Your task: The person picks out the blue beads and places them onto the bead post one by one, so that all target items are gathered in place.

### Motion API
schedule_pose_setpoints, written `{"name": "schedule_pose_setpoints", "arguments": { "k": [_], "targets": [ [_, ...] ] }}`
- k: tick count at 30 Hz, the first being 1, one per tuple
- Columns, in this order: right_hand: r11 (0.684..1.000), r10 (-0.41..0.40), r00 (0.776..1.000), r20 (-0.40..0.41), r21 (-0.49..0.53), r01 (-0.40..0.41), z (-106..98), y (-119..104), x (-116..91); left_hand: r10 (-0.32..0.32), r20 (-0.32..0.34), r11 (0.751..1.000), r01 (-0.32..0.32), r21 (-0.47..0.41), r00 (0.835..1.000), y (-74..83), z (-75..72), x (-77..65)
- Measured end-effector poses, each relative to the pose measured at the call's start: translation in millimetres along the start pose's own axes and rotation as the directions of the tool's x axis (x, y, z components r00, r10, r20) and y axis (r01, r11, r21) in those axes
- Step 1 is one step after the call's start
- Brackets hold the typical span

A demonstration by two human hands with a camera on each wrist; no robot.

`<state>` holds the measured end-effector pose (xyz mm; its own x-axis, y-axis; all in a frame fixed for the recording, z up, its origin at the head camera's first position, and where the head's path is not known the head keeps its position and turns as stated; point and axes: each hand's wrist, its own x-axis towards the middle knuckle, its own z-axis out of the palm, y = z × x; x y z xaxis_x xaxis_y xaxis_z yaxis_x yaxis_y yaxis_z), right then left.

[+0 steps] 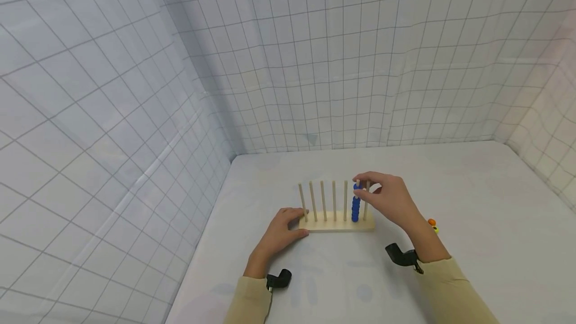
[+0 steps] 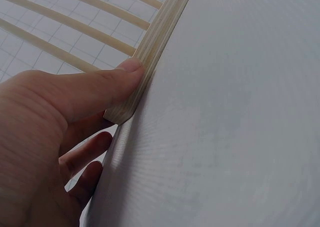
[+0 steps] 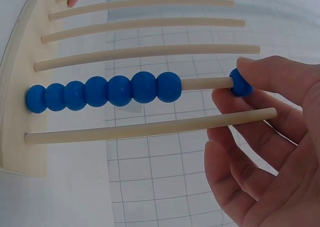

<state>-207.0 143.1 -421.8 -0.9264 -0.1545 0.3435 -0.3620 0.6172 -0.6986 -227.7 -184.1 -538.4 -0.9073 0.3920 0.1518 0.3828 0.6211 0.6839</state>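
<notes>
A pale wooden base [image 1: 337,226] stands on the white surface with a row of several upright pegs. My left hand [image 1: 279,230] grips the base's left end, the thumb [image 2: 112,87] on its front edge and fingers behind. At the top of the second peg from the right, my right hand [image 1: 386,196] pinches a blue bead [image 3: 241,82] between thumb and finger. The peg tip is inside that bead. Below it, after a stretch of bare wood, several blue beads [image 3: 120,91] are stacked down to the base. The rightmost peg [image 3: 150,130] passes close by the right fingers.
An orange bead [image 1: 432,222] and a yellow bead [image 1: 435,230] lie to the right, partly behind the right forearm. White grid-patterned sheets [image 1: 324,64] rise behind and to both sides of the white-covered table [image 1: 472,179].
</notes>
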Motion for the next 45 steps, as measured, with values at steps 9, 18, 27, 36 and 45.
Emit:
{"name": "schedule_pose_setpoints", "arguments": {
  "k": [9, 18, 27, 36, 45],
  "targets": [
    [0.998, 0.034, 0.999, 0.025, 0.061, -0.035, 0.0, 6.7, 0.4, 0.002, 0.005, 1.000, -0.002, -0.010, 1.000, 1.6, 0.2, -0.1],
    [0.991, 0.061, 0.995, 0.074, 0.111, -0.069, 4.4, 14.7, 0.8, 0.004, 0.004, 1.000, -0.004, -0.004, 1.000, 1.0, 0.0, -0.3],
    [0.991, 0.072, 0.992, 0.100, 0.104, -0.083, 5.2, 18.9, -0.3, 0.007, 0.002, 1.000, -0.007, 0.003, 1.000, 1.5, 2.7, 0.7],
    [0.996, 0.050, 0.991, 0.126, 0.063, -0.058, -4.7, 21.4, -3.6, 0.019, 0.006, 1.000, -0.019, 0.005, 1.000, 2.5, 0.8, 4.8],
    [0.993, 0.009, 0.989, 0.147, -0.115, 0.008, -14.9, 32.7, -9.3, -0.028, 0.087, 0.999, 0.026, 0.025, 0.996, 10.5, -13.7, 6.0]
  ]
}}
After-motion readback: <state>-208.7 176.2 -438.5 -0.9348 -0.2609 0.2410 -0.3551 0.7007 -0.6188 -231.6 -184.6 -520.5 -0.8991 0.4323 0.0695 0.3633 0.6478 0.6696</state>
